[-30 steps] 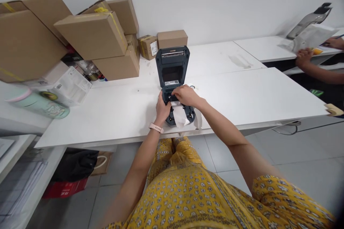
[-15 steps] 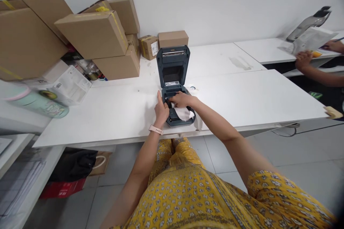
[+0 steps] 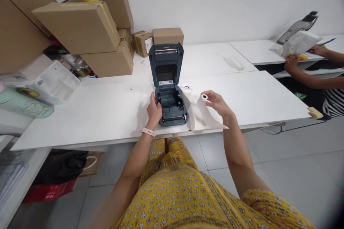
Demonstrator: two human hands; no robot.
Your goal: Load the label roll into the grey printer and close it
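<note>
A dark label printer (image 3: 172, 109) stands on the white table with its lid (image 3: 166, 62) raised and its inner bay bare of any roll. My left hand (image 3: 155, 111) grips the printer's left side, thumb up along the edge and fingers reaching to the inner rim. To the right of the printer, my right hand (image 3: 217, 102) pinches a small white paper roll (image 3: 204, 97), its loose strip hanging toward the table's front edge. Between printer and right hand lies another white roll (image 3: 186, 88), with a strip trailing forward beside the printer.
Cardboard boxes (image 3: 77, 28) are stacked at the back left, with two smaller ones (image 3: 168, 36) against the wall. A green bottle (image 3: 27, 103) stands far left. At the right, a person's hands (image 3: 292, 61) work near a grey bottle (image 3: 298, 27) and a white packet.
My right hand has lifted the white paper roll out of the printer and carried it to the right. My left hand stays on the printer's left side. The view has shifted slightly.
</note>
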